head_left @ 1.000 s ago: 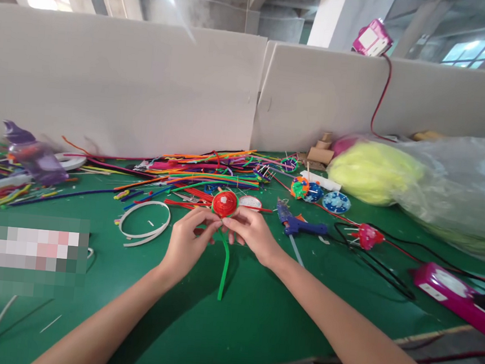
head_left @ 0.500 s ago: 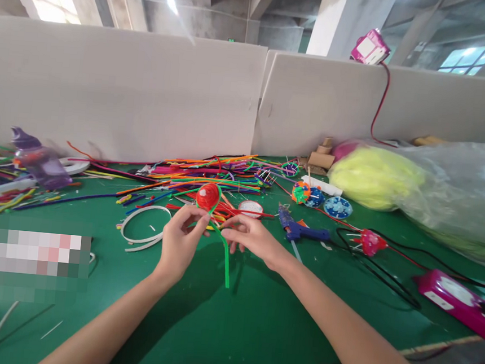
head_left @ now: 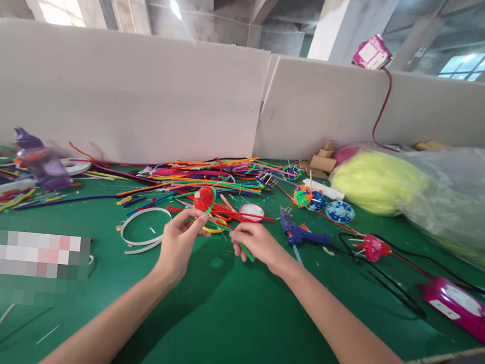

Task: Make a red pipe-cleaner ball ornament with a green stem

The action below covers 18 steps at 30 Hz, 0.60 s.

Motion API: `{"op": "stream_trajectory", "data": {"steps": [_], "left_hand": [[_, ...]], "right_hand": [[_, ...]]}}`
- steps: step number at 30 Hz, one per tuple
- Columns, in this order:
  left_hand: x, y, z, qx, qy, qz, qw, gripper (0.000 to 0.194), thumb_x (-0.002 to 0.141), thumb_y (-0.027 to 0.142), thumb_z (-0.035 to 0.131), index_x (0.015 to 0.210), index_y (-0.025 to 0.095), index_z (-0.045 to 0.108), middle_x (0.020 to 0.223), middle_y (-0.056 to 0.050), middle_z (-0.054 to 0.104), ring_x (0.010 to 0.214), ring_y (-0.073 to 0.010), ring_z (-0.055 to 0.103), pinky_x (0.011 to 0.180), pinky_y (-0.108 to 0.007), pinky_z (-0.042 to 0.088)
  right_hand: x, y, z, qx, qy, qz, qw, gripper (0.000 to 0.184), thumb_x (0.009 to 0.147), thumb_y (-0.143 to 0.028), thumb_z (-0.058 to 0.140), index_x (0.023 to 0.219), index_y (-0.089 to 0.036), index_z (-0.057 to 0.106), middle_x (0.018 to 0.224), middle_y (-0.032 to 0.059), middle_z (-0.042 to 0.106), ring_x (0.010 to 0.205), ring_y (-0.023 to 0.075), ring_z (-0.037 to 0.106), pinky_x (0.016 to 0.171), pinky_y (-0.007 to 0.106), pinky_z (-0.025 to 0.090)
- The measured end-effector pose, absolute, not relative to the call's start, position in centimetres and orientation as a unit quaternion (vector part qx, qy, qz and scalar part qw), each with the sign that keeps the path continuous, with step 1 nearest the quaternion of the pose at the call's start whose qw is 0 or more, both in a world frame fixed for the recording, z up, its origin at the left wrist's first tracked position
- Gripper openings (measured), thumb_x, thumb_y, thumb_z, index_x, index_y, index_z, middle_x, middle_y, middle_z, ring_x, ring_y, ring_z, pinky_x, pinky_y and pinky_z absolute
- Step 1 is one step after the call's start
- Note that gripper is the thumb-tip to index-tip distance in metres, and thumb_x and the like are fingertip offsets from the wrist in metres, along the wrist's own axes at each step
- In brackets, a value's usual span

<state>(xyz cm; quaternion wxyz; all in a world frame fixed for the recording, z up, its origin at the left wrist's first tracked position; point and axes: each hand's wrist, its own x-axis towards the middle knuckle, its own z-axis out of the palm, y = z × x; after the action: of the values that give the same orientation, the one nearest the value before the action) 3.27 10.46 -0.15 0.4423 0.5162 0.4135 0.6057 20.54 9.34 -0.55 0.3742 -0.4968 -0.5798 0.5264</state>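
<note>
Sitting just above the left fingers (head_left: 197,224), the red coiled piece (head_left: 203,199)

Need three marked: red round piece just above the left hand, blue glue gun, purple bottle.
Red round piece (head_left: 202,199), head view: middle of its face.
Blue glue gun (head_left: 298,234), head view: middle of its body.
Purple bottle (head_left: 47,165), head view: middle of its side, below the top.
</note>
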Motion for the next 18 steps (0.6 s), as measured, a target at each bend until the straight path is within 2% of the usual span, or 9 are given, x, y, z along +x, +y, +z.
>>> {"op": "stream_trajectory", "data": {"steps": [4,7,10,14,18], "left_hand": [[2.9,10.8,-0.5,0.53,0.448,0.589,0.413,0.021,0.07,0.036,0.072,0.074,0.017,0.065,0.073,0.001,0.063,0.058,-0.0111,0.06,0.057,-0.024,0.054],[2.7,10.9,-0.6,0.543,0.463,0.576,0.399,0.019,0.072,0.036,0.07,0.074,0.017,0.065,0.072,0.0,0.065,0.056,-0.0117,0.061,0.058,-0.025,0.053],[2.8,10.7,-0.6,0.566,0.465,0.559,0.39,0.015,0.072,0.032,0.068,0.072,0.017,0.065,0.068,0.001,0.064,0.056,-0.0121,0.062,0.056,-0.024,0.052],[3.1,10.2,-0.4,0.605,0.448,0.542,0.372,0.009,0.07,0.026,0.065,0.069,0.017,0.064,0.068,0.0,0.063,0.06,-0.0135,0.061,0.055,-0.023,0.053],[3.2,9.9,-0.3,0.63,0.443,0.529,0.356,0.007,0.071,0.024,0.062,0.07,0.017,0.064,0.072,0.0,0.062,0.062,-0.0134,0.06,0.055,-0.024,0.054]], "right_hand": [[20.9,9.1,0.3,-0.508,-0.531,0.541,0.409,0.021,0.083,-0.026,0.054,0.063,-0.017,0.053,0.039,-0.0049,0.051,0.031,0.0062,0.04,0.036,0.019,0.027],[21.1,8.9,0.7,-0.501,-0.487,0.556,0.45,0.023,0.08,-0.034,0.059,0.065,-0.016,0.057,0.038,-0.0044,0.05,0.029,0.006,0.038,0.033,0.019,0.02],[21.1,8.7,1.0,-0.477,-0.463,0.549,0.506,0.027,0.077,-0.041,0.064,0.069,-0.015,0.061,0.039,-0.0038,0.05,0.029,0.0061,0.039,0.033,0.02,0.018],[21.0,8.4,1.2,-0.429,-0.464,0.522,0.572,0.027,0.076,-0.041,0.067,0.068,-0.016,0.063,0.048,-0.0016,0.056,0.036,0.0071,0.047,0.036,0.021,0.023],[20.9,8.4,1.2,-0.369,-0.448,0.537,0.612,0.022,0.075,-0.036,0.071,0.067,-0.016,0.065,0.077,0.005,0.069,0.069,0.0138,0.065,0.045,0.02,0.038]]}}
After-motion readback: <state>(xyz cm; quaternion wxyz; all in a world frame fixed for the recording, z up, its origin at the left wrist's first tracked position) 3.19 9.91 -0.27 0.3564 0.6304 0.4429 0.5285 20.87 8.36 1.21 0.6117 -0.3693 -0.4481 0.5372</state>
